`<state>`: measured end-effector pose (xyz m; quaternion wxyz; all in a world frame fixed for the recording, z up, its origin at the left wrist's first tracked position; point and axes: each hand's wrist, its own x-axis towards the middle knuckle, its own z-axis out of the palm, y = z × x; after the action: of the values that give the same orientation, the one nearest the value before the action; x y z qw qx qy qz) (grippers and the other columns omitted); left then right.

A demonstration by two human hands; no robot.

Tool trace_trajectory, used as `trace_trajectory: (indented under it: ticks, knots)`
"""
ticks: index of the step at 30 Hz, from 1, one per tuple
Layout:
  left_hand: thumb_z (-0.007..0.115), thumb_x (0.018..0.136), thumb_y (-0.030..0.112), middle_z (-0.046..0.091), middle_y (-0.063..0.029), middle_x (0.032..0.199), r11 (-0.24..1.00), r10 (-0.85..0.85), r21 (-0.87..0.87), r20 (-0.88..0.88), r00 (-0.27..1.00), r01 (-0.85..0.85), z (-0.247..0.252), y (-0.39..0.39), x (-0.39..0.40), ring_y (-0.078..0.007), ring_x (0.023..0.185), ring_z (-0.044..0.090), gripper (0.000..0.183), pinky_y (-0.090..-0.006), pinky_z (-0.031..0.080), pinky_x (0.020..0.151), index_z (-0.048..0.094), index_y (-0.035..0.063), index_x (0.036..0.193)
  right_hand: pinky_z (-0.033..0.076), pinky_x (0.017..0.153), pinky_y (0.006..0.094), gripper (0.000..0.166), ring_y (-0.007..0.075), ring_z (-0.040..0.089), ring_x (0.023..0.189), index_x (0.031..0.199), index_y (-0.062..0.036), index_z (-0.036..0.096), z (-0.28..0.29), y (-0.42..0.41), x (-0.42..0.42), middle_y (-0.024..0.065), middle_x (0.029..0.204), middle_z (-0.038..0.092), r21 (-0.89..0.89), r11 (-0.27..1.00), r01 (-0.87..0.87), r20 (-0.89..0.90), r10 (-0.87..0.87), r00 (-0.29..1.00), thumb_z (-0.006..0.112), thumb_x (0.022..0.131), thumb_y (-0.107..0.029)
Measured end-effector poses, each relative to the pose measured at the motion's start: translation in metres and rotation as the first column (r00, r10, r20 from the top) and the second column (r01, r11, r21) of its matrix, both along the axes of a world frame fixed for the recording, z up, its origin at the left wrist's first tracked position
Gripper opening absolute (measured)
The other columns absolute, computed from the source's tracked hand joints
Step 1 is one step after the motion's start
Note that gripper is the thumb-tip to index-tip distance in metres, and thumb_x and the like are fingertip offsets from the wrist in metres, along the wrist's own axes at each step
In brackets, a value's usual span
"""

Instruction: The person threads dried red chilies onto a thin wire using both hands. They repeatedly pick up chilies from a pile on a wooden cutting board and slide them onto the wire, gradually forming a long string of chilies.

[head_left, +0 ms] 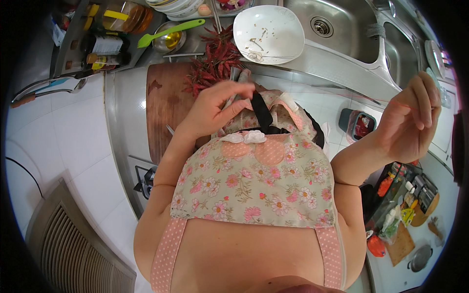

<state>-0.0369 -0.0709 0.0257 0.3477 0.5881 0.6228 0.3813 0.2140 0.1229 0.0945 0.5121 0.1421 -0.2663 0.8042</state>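
My left hand [221, 104] is in front of the apron's waist, thumb and fingers curled beside a black strap [261, 110]; whether it holds anything is unclear. Above it, a bunch of dried red chili peppers [220, 55] lies over the far end of a wooden cutting board [166, 106]. My right hand [412, 113] is raised far to the right, fingers bent, with a thin red thread [361, 99] pinched in it. The thread stretches leftward towards the peppers, and its far end is hard to see. A floral apron [253, 179] covers my front.
A white dish [269, 34] with crumbs stands beside the peppers, left of a steel sink [344, 22]. A green spatula [170, 33] rests across a metal bowl [161, 45] near a rack of bottles. Below right are a small bin [357, 124] and a cluttered counter [394, 273].
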Motion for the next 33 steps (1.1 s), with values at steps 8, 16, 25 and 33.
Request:
trace_trajectory:
  ticks: [8,16,25,33]
  knots:
    - [0.05,0.087,0.01,0.053,-0.004,0.073,0.99,0.126,0.008,0.415,0.901,-0.143,0.013,-0.009,-0.016,-0.011,0.062,0.045,0.016,-0.024,0.036,0.055,0.061,0.0,0.094,0.046,0.068,0.0231,0.014,0.0154,0.055,0.075,0.088,0.0041,0.057,-0.097,0.032,-0.007,0.0115,0.085,0.059,-0.329,0.906,0.267,0.506,-0.069,0.86,0.053,0.086,-0.009]
    - [0.046,0.092,0.022,0.053,-0.0132,0.115,0.903,0.062,0.156,0.875,0.481,-0.401,0.005,-0.01,-0.065,-0.0165,0.086,0.044,0.022,-0.027,0.038,0.072,0.06,0.0049,0.089,0.046,0.06,0.0222,0.01,0.0127,0.056,0.069,0.084,-0.0001,0.057,-0.139,-0.041,-0.08,0.0075,0.081,0.06,-0.607,0.792,0.065,0.648,0.445,0.618,0.051,0.084,-0.009]
    - [0.048,0.09,0.016,0.055,-0.0046,0.084,0.935,0.244,-0.07,0.838,0.489,-0.347,-0.001,-0.017,-0.078,-0.0119,0.069,0.048,0.019,-0.0213,0.039,0.063,0.058,0.0019,0.097,0.042,0.071,0.0231,0.005,0.0098,0.051,0.077,0.085,-0.0041,0.057,-0.099,-0.045,-0.114,0.0033,0.092,0.057,-0.305,0.95,0.072,0.808,0.218,0.547,0.055,0.083,-0.008]
    - [0.061,0.082,0.006,0.052,0.0037,0.069,0.924,0.374,-0.074,0.375,0.848,-0.375,-0.004,0.0,-0.026,-0.003,0.063,0.044,0.013,-0.018,0.037,0.058,0.063,0.0021,0.094,0.04,0.076,0.0224,0.002,0.0087,0.047,0.088,0.085,-0.0051,0.057,-0.079,-0.078,-0.168,0.0038,0.108,0.046,0.208,0.942,-0.263,0.834,-0.03,0.551,0.057,0.083,-0.004]
